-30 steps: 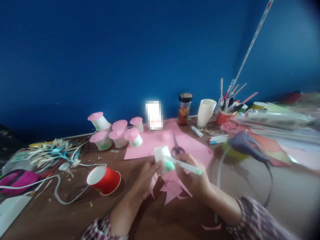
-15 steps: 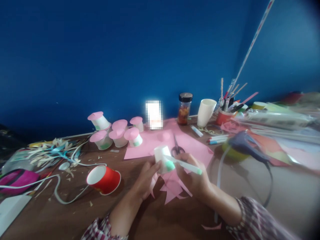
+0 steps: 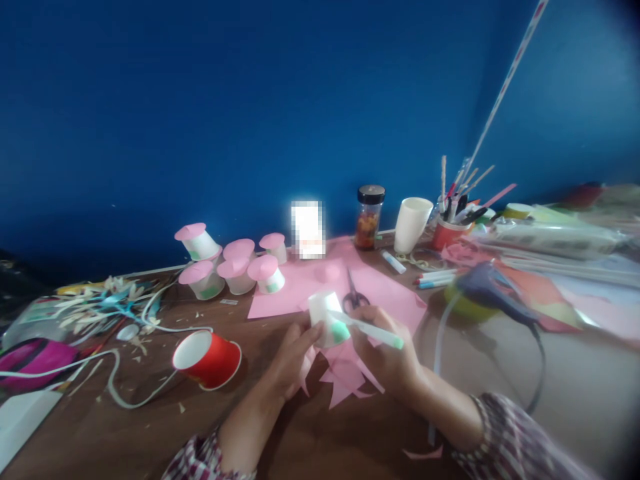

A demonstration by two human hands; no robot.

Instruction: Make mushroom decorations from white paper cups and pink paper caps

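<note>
A small white paper cup (image 3: 323,312) with a green patch near its lower right is gripped in my left hand (image 3: 295,360). My right hand (image 3: 390,347) is closed on a pale marker (image 3: 375,333) with a green end, its other end close against the cup's side. Whether the tip touches the cup cannot be made out. Pink paper scraps (image 3: 344,379) lie under and between my hands. Just beyond the cup are dark-handled scissors (image 3: 354,297) on a pink sheet (image 3: 295,300).
Several white cups with pink paper tops (image 3: 203,277) stand at the back left. A red cup (image 3: 215,360) lies tilted at the left. Behind are a lidded jar (image 3: 369,220) and a white cup (image 3: 413,227). A glue gun (image 3: 495,290) lies at the right, its cord trailing.
</note>
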